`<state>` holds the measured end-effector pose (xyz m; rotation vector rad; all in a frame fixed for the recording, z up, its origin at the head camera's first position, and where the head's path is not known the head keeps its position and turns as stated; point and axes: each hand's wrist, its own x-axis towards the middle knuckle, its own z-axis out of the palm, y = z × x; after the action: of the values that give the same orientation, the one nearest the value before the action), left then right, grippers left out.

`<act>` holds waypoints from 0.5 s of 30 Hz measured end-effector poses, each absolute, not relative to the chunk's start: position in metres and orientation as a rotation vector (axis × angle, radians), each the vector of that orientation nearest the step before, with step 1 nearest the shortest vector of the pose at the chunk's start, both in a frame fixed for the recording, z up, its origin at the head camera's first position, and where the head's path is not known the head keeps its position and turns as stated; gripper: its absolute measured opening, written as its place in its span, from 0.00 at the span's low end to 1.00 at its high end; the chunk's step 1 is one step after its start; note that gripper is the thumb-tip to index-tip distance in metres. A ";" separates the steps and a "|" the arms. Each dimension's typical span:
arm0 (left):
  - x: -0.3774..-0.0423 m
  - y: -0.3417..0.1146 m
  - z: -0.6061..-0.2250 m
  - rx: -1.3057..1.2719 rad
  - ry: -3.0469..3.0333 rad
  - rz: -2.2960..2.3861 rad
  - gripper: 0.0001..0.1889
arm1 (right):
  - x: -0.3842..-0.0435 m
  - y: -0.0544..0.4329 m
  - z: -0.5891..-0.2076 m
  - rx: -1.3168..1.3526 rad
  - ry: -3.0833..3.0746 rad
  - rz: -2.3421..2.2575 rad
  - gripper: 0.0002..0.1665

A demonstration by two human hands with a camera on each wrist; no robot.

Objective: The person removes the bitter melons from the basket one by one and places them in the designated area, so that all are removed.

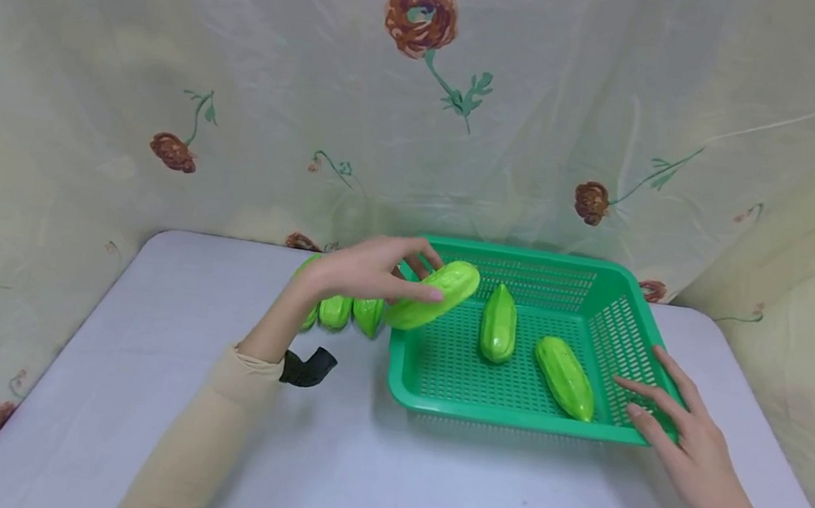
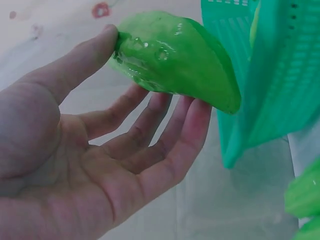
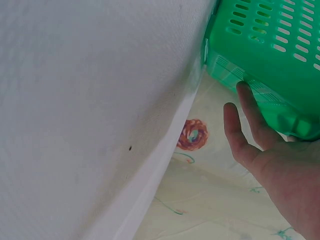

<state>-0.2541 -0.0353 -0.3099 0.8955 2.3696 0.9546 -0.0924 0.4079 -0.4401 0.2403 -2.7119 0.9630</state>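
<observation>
My left hand [image 1: 375,271] pinches a glossy, bright green gourd-like vegetable [image 1: 453,280] between thumb and fingers. It is held over the left rim of a green plastic basket [image 1: 510,416]. In the left wrist view the thumb lies on one end of the vegetable [image 2: 175,55] and the fingertips on its lower side. Two similar vegetables lie inside the basket, one near the middle [image 1: 498,327] and one toward the front right [image 1: 565,378]. At the basket's front right corner, my right hand [image 1: 695,446] holds the rim, with fingers inside and outside the wall.
Several more green vegetables [image 1: 335,311] lie on the white table [image 1: 139,358] left of the basket, partly hidden by the left arm. A black strap [image 1: 309,367] shows by the left wrist. A flowered curtain [image 1: 281,105] hangs behind the table.
</observation>
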 end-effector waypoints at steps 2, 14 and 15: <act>-0.253 -0.043 -0.314 0.862 2.375 0.992 0.29 | -0.092 0.408 -0.440 0.240 -2.717 0.955 0.21; -0.255 -0.105 -0.338 0.695 2.407 1.193 0.27 | -0.092 0.408 -0.441 0.239 -2.724 0.944 0.21; -0.256 -0.112 -0.339 0.673 2.413 1.202 0.27 | -0.093 0.407 -0.441 0.239 -2.724 0.945 0.21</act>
<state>-0.2556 -0.1119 -0.3395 0.6734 2.4129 1.2022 -0.0926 0.4072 -0.4406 0.2392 -2.7239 0.9454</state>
